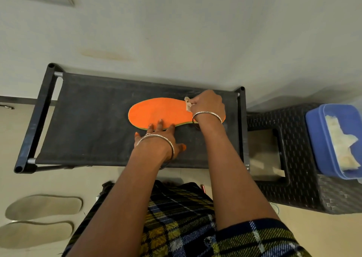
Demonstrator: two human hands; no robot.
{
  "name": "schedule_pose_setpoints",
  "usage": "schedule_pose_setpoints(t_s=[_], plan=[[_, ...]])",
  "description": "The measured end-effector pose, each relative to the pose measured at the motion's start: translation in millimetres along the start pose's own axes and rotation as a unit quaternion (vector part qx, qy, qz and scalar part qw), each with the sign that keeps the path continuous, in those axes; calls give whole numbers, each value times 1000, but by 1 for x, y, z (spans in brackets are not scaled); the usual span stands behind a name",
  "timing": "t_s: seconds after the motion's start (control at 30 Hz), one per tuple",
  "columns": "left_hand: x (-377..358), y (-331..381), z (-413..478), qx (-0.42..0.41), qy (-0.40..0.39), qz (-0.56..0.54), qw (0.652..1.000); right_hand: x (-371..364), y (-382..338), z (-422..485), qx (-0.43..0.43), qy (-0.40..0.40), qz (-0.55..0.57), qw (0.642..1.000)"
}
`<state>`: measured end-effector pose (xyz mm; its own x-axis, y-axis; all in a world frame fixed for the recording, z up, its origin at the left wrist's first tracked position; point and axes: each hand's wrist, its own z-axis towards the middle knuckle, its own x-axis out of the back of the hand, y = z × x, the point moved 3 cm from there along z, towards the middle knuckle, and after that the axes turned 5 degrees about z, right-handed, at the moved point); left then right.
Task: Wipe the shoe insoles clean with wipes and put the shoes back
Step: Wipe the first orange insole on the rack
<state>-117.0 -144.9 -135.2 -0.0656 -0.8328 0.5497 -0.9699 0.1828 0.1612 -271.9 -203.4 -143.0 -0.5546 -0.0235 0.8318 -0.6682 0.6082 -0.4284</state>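
Note:
An orange insole point(158, 111) lies flat on the black fabric top of a shoe rack point(88, 119). My left hand point(159, 137) presses straight fingers on the insole's near edge and holds it down. My right hand point(207, 105) grips a crumpled beige wipe point(188, 104) against the insole's right end. Both wrists carry metal bangles.
Two grey insoles point(43, 204) lie on the floor at the lower left. A dark woven stool point(293, 158) stands right of the rack, with a blue plastic box point(317, 139) of wipes on it. A wall runs behind the rack.

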Motion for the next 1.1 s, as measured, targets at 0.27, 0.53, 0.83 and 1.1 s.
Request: schedule_pose_setpoints(t_s=[0.27, 0.53, 0.83, 1.1], plan=[[-1, 0, 1, 2, 3, -2, 1000, -24, -27, -19, 143, -86, -16, 986], [-1, 0, 2, 4, -7, 1, 1000, -5, 4, 1, 6, 6, -2, 1000], [0, 2, 2, 7, -2, 5, 1000, -14, -20, -13, 88, 6, -22, 996], [-1, 1, 3, 5, -2, 4, 1000, -19, -25, -17, 127, 22, -20, 991]])
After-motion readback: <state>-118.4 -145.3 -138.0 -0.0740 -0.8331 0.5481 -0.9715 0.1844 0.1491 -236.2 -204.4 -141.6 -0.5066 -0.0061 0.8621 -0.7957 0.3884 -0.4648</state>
